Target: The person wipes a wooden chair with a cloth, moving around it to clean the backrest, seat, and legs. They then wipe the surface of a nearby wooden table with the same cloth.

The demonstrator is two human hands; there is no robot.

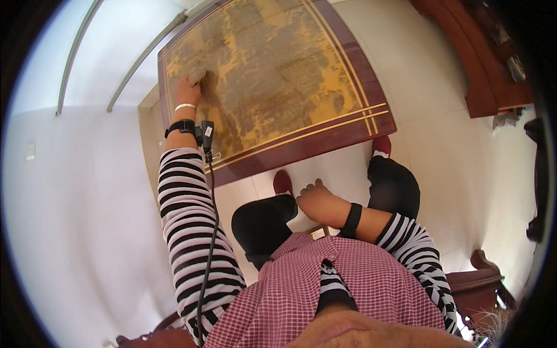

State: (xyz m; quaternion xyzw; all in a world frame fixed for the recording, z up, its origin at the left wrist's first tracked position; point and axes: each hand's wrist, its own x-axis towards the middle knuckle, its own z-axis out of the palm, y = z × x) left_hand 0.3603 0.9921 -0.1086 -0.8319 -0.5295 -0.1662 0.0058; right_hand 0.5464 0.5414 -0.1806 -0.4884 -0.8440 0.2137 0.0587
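My left hand [187, 92] reaches over the left side of a low table [278, 156] with a dark red border, yellow lines and a mottled gold-and-grey top. Its fingers are curled and look grey at the ends; whether a cloth or a covering causes this, I cannot tell. A black strap and a small device [207, 135] with a cable sit on that wrist. My right hand [320, 201] hangs before my lap, off the table's near edge. Grey tips show on its fingers too, slightly apart, with nothing visible in its grasp. A black band [351, 219] circles this wrist.
A white wall [87, 174] and grey metal rails [143, 58] stand along the left. Dark red wooden furniture [478, 69] is at the upper right, with another carved piece [474, 278] at lower right. The cable [211, 243] runs along my left sleeve. Pale tiles [428, 130] cover the floor.
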